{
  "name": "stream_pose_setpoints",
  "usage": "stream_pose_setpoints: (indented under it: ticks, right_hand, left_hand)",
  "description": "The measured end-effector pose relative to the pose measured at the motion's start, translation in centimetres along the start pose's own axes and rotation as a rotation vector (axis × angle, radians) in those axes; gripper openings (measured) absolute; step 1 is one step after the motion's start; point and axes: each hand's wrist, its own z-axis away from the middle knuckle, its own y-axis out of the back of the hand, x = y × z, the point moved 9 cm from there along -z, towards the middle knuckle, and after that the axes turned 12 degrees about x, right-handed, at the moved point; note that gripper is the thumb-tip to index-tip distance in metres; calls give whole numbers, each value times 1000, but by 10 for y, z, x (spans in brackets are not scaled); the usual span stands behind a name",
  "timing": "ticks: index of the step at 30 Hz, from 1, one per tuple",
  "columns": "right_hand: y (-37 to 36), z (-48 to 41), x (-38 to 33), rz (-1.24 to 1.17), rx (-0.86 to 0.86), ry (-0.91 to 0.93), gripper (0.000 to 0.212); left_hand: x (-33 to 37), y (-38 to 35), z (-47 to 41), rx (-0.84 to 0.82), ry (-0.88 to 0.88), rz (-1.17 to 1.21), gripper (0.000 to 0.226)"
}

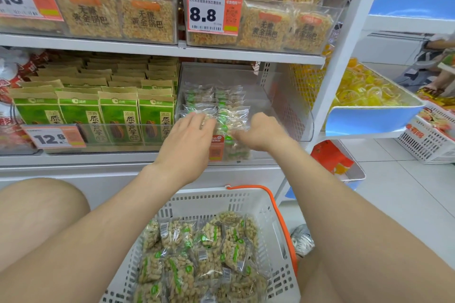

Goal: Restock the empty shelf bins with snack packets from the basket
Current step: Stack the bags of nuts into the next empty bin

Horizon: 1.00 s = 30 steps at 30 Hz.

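Standing in upright rows, green seed bags (pixel 118 115) fill the left bin (pixel 98 148). Just right of it, the left hand (pixel 189 135) lays straight fingers on the snack packets (pixel 232 115), clear wrappers of pale nuts with green labels, stacked front-left in the clear bin (pixel 290 115). The right hand (pixel 261 133) touches them too, but its fingers are hidden, so I cannot tell its grip. Nearer, the white basket (pixel 209 198) holds more of them.

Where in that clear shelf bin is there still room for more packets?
The right part of the clear bin looks bare, between the stacked packets and its right wall; the strip behind the stacks seems free too. The front left is crowded: the left hand and right hand are at the packets there. The neighbouring green bags fill their bin.
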Motion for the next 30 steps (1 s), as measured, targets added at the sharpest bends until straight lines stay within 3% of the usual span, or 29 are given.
stream_pose_setpoints:
  ticks: [3, 5, 7, 10, 13, 18, 22, 26, 30]
  right_hand:
    - [25, 23, -19, 193, 412, 122, 50]
    - [40, 50, -39, 114, 576, 263, 34]
    - [32, 70, -45, -90, 462, 345, 24]
    - [-9, 93, -30, -189, 143, 297, 18]
    - [-54, 101, -9, -125, -54, 282, 22]
    - [-124, 104, 31, 102, -273, 310, 25]
    - [-174, 120, 58, 369, -428, 370, 7]
    - [-233, 146, 81, 589, -553, 464, 43]
    - [-292, 164, 87, 442, -656, 326, 55]
  left_hand:
    - [15, 20, 4, 175, -62, 27, 31]
    - [25, 37, 11, 283, -101, 53, 12]
    - [30, 41, 21, 308, -118, 66, 9]
    - [27, 16, 39, 131, -122, 67, 13]
    - [19, -26, 60, -179, -65, 36, 12]
    - [24, -92, 107, -579, -186, -68, 24]
    - [25, -130, 142, -825, -235, -43, 28]
    - [20, -161, 168, -1014, -223, -67, 26]
    - [7, -181, 173, -1071, -177, -87, 24]
